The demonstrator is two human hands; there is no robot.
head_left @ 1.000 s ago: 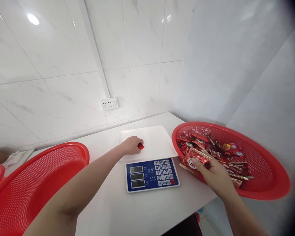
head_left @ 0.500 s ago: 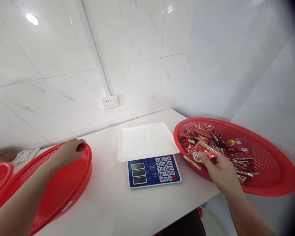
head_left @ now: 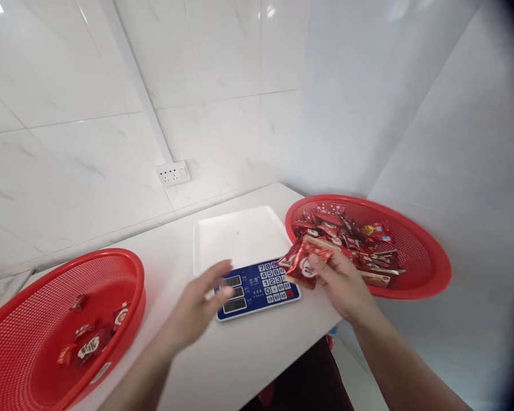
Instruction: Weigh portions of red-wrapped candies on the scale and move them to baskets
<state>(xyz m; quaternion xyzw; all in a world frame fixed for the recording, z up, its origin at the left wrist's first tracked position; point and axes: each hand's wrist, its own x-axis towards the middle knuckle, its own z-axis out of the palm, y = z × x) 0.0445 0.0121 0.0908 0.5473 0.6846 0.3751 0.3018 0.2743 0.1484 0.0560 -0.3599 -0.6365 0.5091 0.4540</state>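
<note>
Red wrapped snack packets (head_left: 306,264) are pinched in my right hand (head_left: 346,285), over the right edge of the scale's keypad. My left hand (head_left: 197,311) is over the left side of the blue scale panel (head_left: 257,288), thumb and fingers apart, with nothing between them. Behind the panel lies the bare white weighing tray (head_left: 239,234). At the right, a red basket (head_left: 428,257) holds many red packets (head_left: 331,228). Several red packets (head_left: 88,345) lie in the left red basket (head_left: 21,337).
A white table (head_left: 209,365) carries the scale and the left basket. Tiled wall (head_left: 98,165) with a power socket (head_left: 173,173) stands behind. A grey wall (head_left: 466,188) closes off the right side. Something dark (head_left: 303,382) is below the front edge.
My left hand has left the left basket and moved right, fingers apart. Red packets now show inside that basket. My right hand has lifted packets out of the right basket toward the scale.
</note>
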